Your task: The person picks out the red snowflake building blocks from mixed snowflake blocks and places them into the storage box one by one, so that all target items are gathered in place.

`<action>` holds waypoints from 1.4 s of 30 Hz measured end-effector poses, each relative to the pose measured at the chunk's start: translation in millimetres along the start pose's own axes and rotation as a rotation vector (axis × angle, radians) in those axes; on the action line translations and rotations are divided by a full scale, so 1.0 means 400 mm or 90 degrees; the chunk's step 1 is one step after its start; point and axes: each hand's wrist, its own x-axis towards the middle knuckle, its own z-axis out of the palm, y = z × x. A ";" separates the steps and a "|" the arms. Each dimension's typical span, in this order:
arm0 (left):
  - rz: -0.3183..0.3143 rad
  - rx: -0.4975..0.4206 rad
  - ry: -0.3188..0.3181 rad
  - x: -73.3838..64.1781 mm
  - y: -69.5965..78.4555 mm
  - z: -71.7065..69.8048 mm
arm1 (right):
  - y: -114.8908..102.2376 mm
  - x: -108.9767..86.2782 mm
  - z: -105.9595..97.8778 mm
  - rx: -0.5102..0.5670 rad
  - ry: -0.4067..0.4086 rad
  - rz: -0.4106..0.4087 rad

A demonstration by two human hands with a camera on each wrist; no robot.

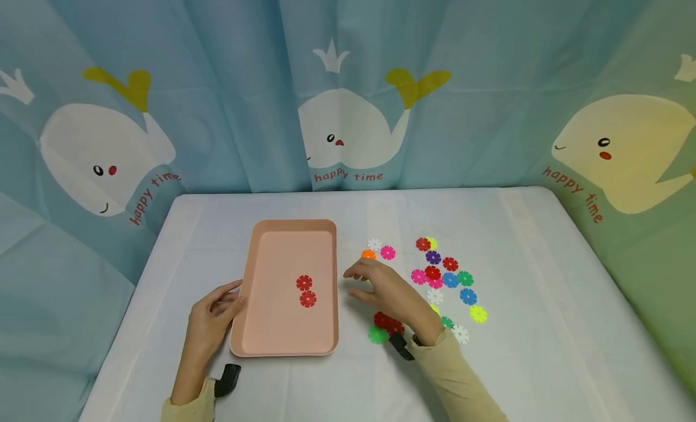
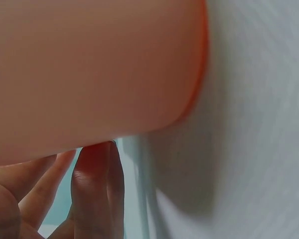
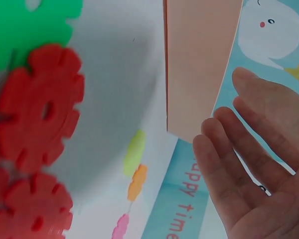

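Observation:
A pink tray lies on the table, two red notched discs inside it right of the middle. On its left rim rest the thumb and fingertips of my left hand. The left wrist view shows these fingers right at the edge of the tray wall. Beyond the tray's right side hovers my right hand, its fingers loosely bent and nothing in them. The right wrist view shows the spread fingers beside the tray wall. Red discs and a green disc lie below this wrist.
Several more discs in mixed colours are scattered right of my right hand, among them a blue disc and a yellow disc. An orange disc sits just past the hand. A whale-print curtain hangs behind the white-covered table.

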 end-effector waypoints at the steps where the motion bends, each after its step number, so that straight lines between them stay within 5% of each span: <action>1: 0.001 0.001 0.000 0.000 0.000 0.000 | 0.004 -0.001 -0.001 -0.003 -0.001 -0.001; 27: 0.018 0.007 0.014 -0.005 0.005 0.002 | 0.070 -0.088 -0.063 -0.034 -0.031 0.071; 42: 0.008 0.007 0.009 -0.004 0.004 0.002 | 0.095 -0.120 -0.073 -0.007 -0.077 0.159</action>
